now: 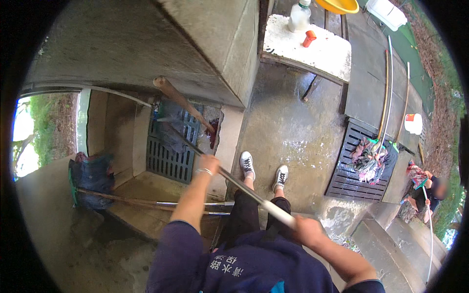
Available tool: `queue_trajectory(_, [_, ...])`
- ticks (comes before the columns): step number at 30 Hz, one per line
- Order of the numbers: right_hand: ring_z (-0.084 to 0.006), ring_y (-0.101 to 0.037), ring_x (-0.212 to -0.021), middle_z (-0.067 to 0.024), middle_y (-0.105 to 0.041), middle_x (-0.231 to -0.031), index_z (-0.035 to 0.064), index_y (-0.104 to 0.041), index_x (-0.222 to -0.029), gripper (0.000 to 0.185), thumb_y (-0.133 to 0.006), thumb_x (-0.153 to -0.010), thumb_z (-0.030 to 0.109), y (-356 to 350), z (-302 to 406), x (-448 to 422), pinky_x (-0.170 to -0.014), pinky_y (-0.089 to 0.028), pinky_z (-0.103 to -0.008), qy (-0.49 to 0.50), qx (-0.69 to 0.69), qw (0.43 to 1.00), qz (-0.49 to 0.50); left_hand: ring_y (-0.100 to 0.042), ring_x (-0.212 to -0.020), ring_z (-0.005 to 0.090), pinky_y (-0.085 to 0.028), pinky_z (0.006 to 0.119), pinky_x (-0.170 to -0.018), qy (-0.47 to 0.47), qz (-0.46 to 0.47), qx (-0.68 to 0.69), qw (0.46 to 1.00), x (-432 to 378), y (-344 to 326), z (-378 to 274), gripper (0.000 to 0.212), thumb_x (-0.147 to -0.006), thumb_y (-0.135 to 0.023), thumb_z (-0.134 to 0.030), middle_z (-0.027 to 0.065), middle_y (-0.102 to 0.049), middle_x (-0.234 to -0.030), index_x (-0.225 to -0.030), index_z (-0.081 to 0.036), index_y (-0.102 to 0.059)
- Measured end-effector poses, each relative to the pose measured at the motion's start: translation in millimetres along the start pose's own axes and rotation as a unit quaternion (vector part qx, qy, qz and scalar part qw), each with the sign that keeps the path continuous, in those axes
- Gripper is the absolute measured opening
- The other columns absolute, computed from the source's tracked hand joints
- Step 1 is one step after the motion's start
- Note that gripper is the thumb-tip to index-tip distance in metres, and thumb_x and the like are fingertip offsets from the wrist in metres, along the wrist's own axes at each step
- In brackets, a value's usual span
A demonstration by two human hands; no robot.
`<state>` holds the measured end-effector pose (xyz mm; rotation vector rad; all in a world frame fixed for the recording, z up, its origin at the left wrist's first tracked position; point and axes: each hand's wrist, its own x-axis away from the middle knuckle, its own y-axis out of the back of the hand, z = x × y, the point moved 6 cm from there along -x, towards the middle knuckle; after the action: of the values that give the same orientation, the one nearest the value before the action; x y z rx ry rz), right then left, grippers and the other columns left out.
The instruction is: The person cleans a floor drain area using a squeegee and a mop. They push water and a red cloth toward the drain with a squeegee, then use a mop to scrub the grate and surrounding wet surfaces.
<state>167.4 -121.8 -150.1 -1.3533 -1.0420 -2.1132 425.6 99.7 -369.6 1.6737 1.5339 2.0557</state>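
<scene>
My left hand (209, 164) wraps around the metal shaft of a mop (240, 184), and my right hand (309, 230) grips the pale upper end of its handle. The shaft slants down to the left into a low concrete basin (219, 150). Its blurred grey-blue head (170, 137) lies over a slotted drain grate (170, 163) there, below the end of a white pipe (121, 95). Beside it a thick wooden pole (179, 99) leans with its lower end near a dark red patch.
Dark-headed mops (93, 179) rest at left. Coloured rag mops (368, 157) lie on a floor grate (339, 179). A white slab (328, 55) bears a plastic bottle (299, 18) and an orange cup (309, 38). At right, a person (432, 194) holds a mop near concrete steps (399, 245).
</scene>
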Motion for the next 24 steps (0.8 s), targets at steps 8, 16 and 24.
queue_trajectory(8, [-0.0341, -0.058, -0.066, -0.014, -0.059, -0.07, 0.0119, -0.052, -0.085, 0.024, -0.061, -0.063, 0.017, -39.4, -129.6, 47.5, -0.058, -0.046, -0.044, -0.025, -0.009, 0.996, -0.089, -0.06, -0.079, 0.0291, -0.044, 0.043, -0.072, -0.095, 0.031, 0.031, 0.995, 8.7, -38.9, -119.6, 0.032, -0.06, -0.069, -0.042, 0.0123, -0.063, -0.076, -0.074, -0.013, -0.068])
queue_trajectory(16, [-0.0325, -0.059, -0.067, -0.0135, -0.06, -0.069, 0.0106, -0.056, -0.079, 0.021, -0.063, -0.061, 0.018, -76.8, -228.4, 167.4, -0.062, -0.047, -0.0426, -0.165, 0.041, 0.985, -0.041, -0.06, -0.071, 0.0308, -0.046, 0.042, -0.066, -0.289, 0.074, 0.191, 0.935, 61.4, 6.8, -260.4, 0.027, -0.065, -0.063, -0.036, 0.0122, -0.061, -0.068, -0.066, -0.01, -0.062])
queue_trajectory(24, [-0.036, -0.059, -0.07, -0.019, -0.06, -0.074, 0.0038, -0.047, -0.09, 0.025, -0.058, -0.071, 0.016, -19.0, 60.6, -28.4, -0.063, -0.046, -0.0456, 0.078, -0.074, 0.994, 0.001, -0.054, -0.09, 0.0255, -0.039, 0.042, -0.076, 0.003, -0.057, -0.008, 0.998, 11.4, 1.6, 53.3, 0.009, -0.063, -0.066, -0.022, 0.0055, -0.06, -0.078, -0.068, -0.015, -0.065])
